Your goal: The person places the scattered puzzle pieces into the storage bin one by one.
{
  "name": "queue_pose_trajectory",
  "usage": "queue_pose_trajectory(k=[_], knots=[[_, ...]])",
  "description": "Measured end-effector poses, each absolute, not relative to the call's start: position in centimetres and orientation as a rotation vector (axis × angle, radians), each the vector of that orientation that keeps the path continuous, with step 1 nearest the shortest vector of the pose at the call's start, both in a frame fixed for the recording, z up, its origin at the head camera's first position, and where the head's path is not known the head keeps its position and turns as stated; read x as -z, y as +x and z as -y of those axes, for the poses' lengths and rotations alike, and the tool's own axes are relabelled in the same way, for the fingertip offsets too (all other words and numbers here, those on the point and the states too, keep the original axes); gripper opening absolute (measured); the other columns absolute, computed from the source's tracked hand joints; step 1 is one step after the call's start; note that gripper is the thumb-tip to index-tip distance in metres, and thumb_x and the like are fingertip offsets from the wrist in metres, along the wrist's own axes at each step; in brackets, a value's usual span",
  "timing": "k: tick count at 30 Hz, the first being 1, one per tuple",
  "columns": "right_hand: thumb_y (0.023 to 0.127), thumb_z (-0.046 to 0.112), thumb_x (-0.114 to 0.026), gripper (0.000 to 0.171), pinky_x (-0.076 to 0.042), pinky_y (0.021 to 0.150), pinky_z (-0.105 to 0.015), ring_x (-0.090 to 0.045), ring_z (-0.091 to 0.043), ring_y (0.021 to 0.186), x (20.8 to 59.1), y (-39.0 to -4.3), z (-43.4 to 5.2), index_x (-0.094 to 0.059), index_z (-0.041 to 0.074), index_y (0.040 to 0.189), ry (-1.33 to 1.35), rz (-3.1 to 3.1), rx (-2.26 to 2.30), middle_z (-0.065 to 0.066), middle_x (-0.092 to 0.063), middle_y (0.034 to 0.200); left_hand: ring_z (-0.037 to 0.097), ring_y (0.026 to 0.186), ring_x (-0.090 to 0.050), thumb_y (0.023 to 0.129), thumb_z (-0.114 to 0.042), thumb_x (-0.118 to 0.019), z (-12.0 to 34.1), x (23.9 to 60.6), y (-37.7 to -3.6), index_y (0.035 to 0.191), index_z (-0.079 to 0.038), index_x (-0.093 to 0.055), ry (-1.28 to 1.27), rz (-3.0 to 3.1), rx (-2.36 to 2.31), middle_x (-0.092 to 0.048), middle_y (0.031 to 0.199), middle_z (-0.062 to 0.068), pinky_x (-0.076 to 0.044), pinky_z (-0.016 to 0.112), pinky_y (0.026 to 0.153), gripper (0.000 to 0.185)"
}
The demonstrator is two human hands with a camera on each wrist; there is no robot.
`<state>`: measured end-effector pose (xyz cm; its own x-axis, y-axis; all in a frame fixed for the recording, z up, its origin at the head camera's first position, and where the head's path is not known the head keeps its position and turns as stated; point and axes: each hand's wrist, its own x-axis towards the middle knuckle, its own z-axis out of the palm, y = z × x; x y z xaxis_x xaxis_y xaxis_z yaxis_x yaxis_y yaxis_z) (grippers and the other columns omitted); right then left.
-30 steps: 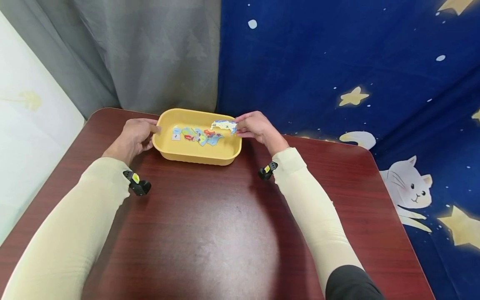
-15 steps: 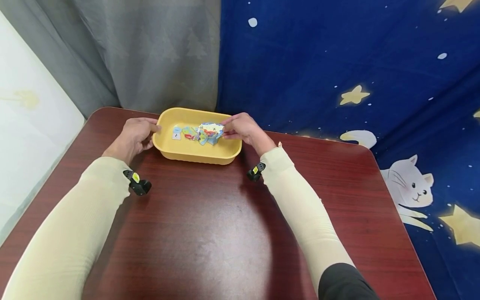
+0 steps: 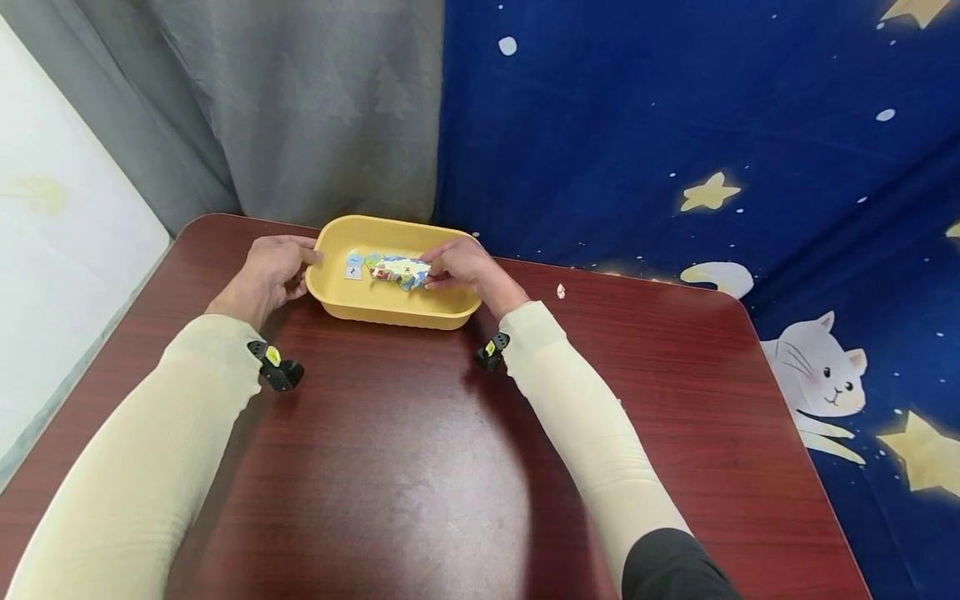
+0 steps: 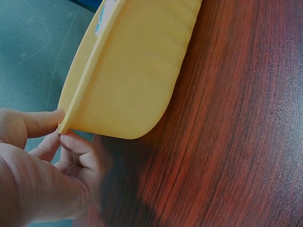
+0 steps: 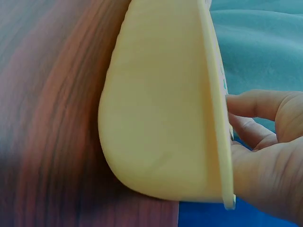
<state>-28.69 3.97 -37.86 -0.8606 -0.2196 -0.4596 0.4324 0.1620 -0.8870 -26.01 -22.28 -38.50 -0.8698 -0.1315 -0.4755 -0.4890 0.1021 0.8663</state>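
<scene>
Head view, upper centre of the frame: a yellow plastic tray (image 3: 390, 312) is seen on the dark red wood-grain surface (image 3: 420, 467), close to its far edge.

The left hand (image 3: 264, 275) is placed at the tray's left end. In the left wrist view the thumb lies on top of the rim (image 4: 75, 106) and the curled fingers (image 4: 78, 153) are tucked beneath it, so the rim is pinched.

The right hand (image 3: 463, 265) is reached over the tray's right rim into the tray. A colourful assembled section of jigsaw puzzle (image 3: 401, 270) is held at its right end by the fingers, above the tray floor near the middle. The grip appears to be a pinch between thumb and fingers; the right wrist view shows only the tray's outer wall (image 5: 161, 109) and the fingers (image 5: 253, 106) behind the rim, with the contact itself hidden.

Loose puzzle pieces (image 3: 354, 265) are seen on the tray floor, left of the held section.

A small pale scrap (image 3: 560, 291) is noted on the surface, to the right of the tray and apart from it.

Upper frame: a grey curtain (image 3: 300, 108) on the left, and a blue fabric with stars and a cat (image 3: 712, 150) on the right.
</scene>
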Motion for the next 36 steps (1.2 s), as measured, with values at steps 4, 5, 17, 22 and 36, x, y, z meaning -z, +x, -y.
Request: queue_pose_trajectory(k=[4,5,17,22,36], knots=[[0.076,-0.019,-0.049,0.033,-0.047,0.079,-0.042,-0.059,-0.025,0.066,38.1,-28.5,-3.3,-0.062,-0.009,0.105,0.185,-1.939,1.733,-0.018,-0.06,0.086,0.011,0.049,-0.047,0.089,-0.015,-0.057,22.3,38.4,-26.0,0.127,-0.008,-0.048,-0.609,-2.109,-1.836,-0.055,0.071,0.002,-0.042,0.025,0.045,0.04],[0.076,-0.019,-0.049,0.034,-0.047,0.08,-0.042,-0.059,-0.025,0.066,38.2,-28.5,-3.1,-0.062,-0.009,0.106,0.187,-1.93,1.732,-0.018,-0.06,0.087,0.011,0.049,-0.047,0.089,-0.015,-0.057,22.3,38.5,-26.0,0.127,-0.007,-0.048,-0.608,-2.108,-1.835,-0.055,0.071,0.002,-0.041,0.025,0.045,0.04],[0.077,-0.018,-0.052,0.032,-0.049,0.076,-0.04,-0.06,-0.024,0.066,39.5,-28.1,-1.1,-0.06,-0.009,0.107,0.195,-1.873,1.709,-0.014,-0.058,0.09,0.01,0.049,-0.047,0.089,-0.013,-0.056,22.3,38.5,-26.0,0.127,-0.007,-0.048,-0.601,-2.083,-1.87,-0.055,0.068,0.001,-0.041,0.024,0.044,0.04],[0.077,-0.016,-0.052,0.031,-0.05,0.073,-0.039,-0.061,-0.024,0.067,40.0,-28.0,-0.4,-0.061,-0.008,0.106,0.185,-1.888,1.676,-0.014,-0.058,0.091,0.01,0.048,-0.046,0.089,-0.012,-0.056,22.3,38.6,-26.0,0.126,-0.008,-0.048,-0.612,-2.061,-1.893,-0.053,0.066,0.0,-0.04,0.024,0.044,0.038],[0.076,-0.016,-0.053,0.033,-0.052,0.065,-0.033,-0.061,-0.023,0.065,40.5,-27.7,0.4,-0.062,-0.008,0.107,0.178,-1.942,1.617,-0.01,-0.062,0.093,0.011,0.059,-0.053,0.089,-0.01,-0.055,22.1,38.4,-26.3,0.127,-0.005,-0.049,-0.659,-2.03,-1.918,-0.057,0.09,0.006,-0.044,0.023,0.049,0.038]])
